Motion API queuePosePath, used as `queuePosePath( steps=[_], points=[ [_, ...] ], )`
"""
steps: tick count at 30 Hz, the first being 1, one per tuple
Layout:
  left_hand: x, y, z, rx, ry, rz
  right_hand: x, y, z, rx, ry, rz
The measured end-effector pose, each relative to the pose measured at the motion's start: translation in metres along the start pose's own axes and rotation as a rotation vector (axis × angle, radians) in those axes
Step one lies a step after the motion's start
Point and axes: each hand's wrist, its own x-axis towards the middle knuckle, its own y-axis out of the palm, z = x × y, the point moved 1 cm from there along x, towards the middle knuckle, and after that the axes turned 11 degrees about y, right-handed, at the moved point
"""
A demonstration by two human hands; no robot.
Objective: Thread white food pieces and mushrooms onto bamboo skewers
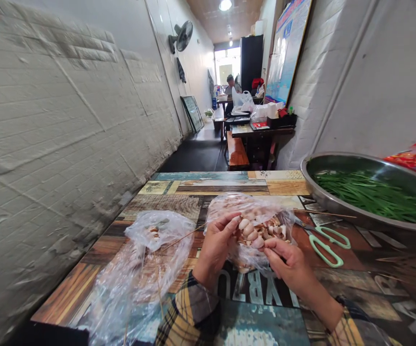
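Observation:
My left hand (217, 247) is closed around the near left side of a clear plastic bag (251, 211) filled with pale pieces of meat (256, 231). It also pinches a thin bamboo skewer (182, 239) that points left. My right hand (286, 259) is closed on pieces at the bag's near edge, fingertips pressed together. Both wrists wear yellow plaid sleeves. A second crumpled clear bag (146, 269) lies to the left with a few skewered pieces on it.
Green-handled scissors (325, 242) lie right of the bag. A large steel bowl (355, 214) of green chives stands at the right. The patterned table (265, 185) abuts a white brick wall on the left. Far down the aisle a person sits at tables.

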Motion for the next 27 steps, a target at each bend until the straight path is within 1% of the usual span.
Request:
queuePosePath(
  steps=[4, 9, 13, 19, 27],
  points=[
    [0.001, 0.000, 0.003, 0.011, 0.034, -0.030, -0.001, 0.000, 0.001, -0.004, -0.007, 0.008],
    [0.004, -0.009, 0.007, -0.014, 0.058, -0.089, -0.004, 0.001, 0.003, -0.036, -0.052, 0.021],
    [0.006, -0.012, 0.008, -0.054, 0.039, -0.103, -0.005, 0.003, 0.003, -0.058, -0.069, 0.009],
    [0.005, -0.009, 0.006, -0.097, 0.003, -0.130, -0.005, 0.004, 0.001, -0.061, -0.086, 0.022],
    [0.004, -0.011, 0.008, -0.109, -0.003, -0.149, -0.004, 0.004, 0.000, -0.087, -0.092, 0.006]
  ],
)
